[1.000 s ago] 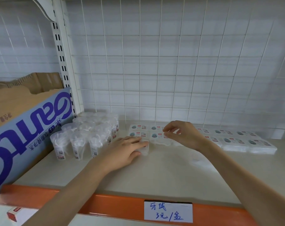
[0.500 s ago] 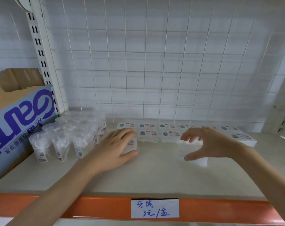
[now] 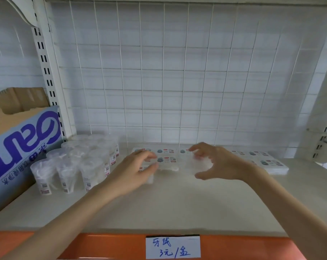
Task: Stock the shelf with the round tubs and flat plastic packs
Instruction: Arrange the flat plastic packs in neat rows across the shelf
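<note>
Left hand (image 3: 132, 172) presses a pack (image 3: 149, 177) flush against the row (image 3: 166, 160), beside the tubs (image 3: 74, 166); right hand (image 3: 221, 164) has fingers (image 3: 200, 149) spread wide, perhaps bracketing another pack.

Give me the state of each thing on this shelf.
round tubs: upright, clustered at left
flat packs: lying flat, rowed along the back
left hand: resting on a front pack
right hand: curved over a clear pack, grip unclear
cardboard box: flaps open
price label: stuck on orange rail
</note>
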Demonstrator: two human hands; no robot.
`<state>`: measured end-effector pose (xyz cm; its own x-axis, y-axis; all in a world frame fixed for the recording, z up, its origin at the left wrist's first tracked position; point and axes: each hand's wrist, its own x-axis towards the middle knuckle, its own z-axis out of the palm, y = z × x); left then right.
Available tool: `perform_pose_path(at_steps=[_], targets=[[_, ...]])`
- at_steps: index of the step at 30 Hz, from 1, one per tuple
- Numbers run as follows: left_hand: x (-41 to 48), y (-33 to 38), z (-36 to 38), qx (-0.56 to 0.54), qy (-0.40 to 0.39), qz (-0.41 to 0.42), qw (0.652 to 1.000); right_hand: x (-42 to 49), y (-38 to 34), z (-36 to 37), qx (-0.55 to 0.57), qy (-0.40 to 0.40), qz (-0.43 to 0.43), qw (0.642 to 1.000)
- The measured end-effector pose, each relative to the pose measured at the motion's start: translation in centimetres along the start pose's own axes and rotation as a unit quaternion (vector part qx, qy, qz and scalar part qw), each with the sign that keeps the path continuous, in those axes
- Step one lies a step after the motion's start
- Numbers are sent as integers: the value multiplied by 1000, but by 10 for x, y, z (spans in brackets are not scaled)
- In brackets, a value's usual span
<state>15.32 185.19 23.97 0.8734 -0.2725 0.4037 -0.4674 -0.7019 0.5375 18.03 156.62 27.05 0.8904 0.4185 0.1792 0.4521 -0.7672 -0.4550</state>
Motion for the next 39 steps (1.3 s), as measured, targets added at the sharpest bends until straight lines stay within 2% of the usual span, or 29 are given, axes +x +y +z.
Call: perform_pose_path(at_steps=[6,10,12,14,16,18,28,30,35,39], targets=[[39,23,2,-193,-14,-174,965,44,-41,16,-8,46,-54,997],[53,16,8,-288,-10,-204,936,62,-44,31,-5,74,-64,995],[53,12,10,-361,11,-206,910,63,-37,39,56,110,-54,991],[50,8,11,-402,27,-209,891,60,-30,42,172,155,-35,972],[50,5,10,-410,31,-206,888,57,-22,38,283,171,-5,944],[50,3,8,-427,33,-204,881,55,-14,33,324,153,19,933],[50,2,6,-407,30,-164,898,52,-22,33,374,126,-9,919],[51,2,5,-377,39,-176,908,51,-21,33,384,124,-28,914],[51,2,-1,-358,85,-247,897,48,-26,35,372,137,-53,916],[48,4,-2,-357,25,-268,895,47,-28,36,367,130,-46,920]])
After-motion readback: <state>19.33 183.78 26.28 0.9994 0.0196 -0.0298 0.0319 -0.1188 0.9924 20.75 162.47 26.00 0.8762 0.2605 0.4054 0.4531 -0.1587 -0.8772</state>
